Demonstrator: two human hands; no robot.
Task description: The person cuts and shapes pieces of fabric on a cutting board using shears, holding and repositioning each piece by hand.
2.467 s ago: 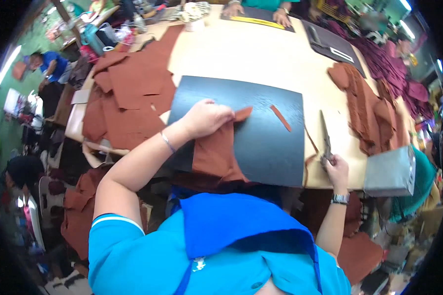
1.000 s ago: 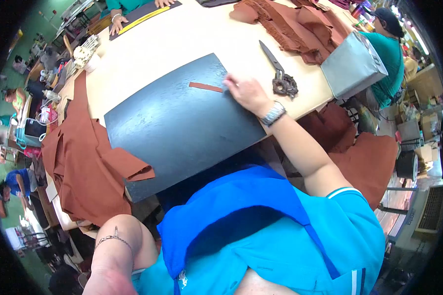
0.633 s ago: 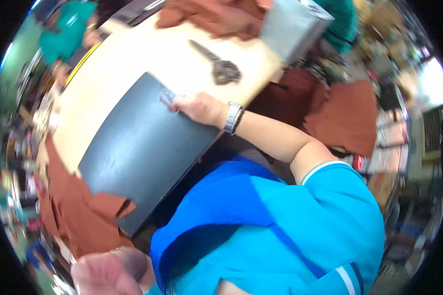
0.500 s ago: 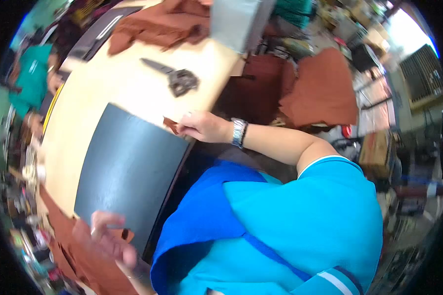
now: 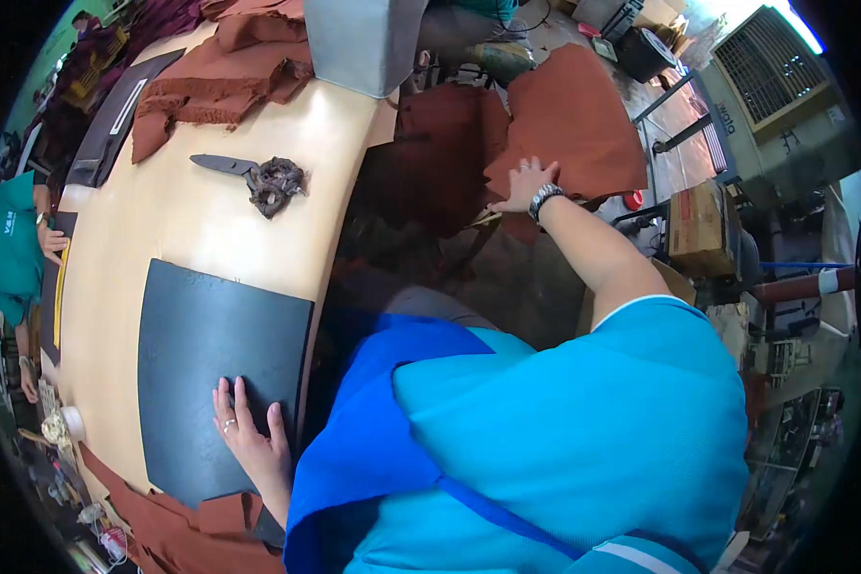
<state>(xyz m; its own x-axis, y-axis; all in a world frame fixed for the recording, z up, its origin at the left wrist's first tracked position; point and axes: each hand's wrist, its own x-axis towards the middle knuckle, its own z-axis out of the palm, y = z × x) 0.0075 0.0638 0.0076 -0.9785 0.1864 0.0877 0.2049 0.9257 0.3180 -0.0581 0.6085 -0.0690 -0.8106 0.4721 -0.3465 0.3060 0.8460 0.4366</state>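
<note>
My left hand [image 5: 249,430] lies with fingers spread on the dark cutting mat [image 5: 201,335], holding nothing. Out past the table's right edge, my right hand [image 5: 526,185] has its fingers apart over the lower edge of a large rust-brown piece [image 5: 574,115]. Nothing shows in its grasp. Scissors [image 5: 249,172] with wrapped handles lie on the table [image 5: 115,316] above the mat. More rust-brown pieces [image 5: 172,536] are at the mat's near left corner, partly over it.
A grey metal box [image 5: 364,43] stands at the table's edge, beside a pile of brown pieces [image 5: 225,72]. Across the table, a person in green [image 5: 14,230] has hands near a yellow ruler [image 5: 60,292]. A cardboard box [image 5: 700,230] sits at the right.
The view has swung right. My right hand left the mat and reached past the table edge; the small brown strip it held no longer shows. My left hand came down on the mat.
</note>
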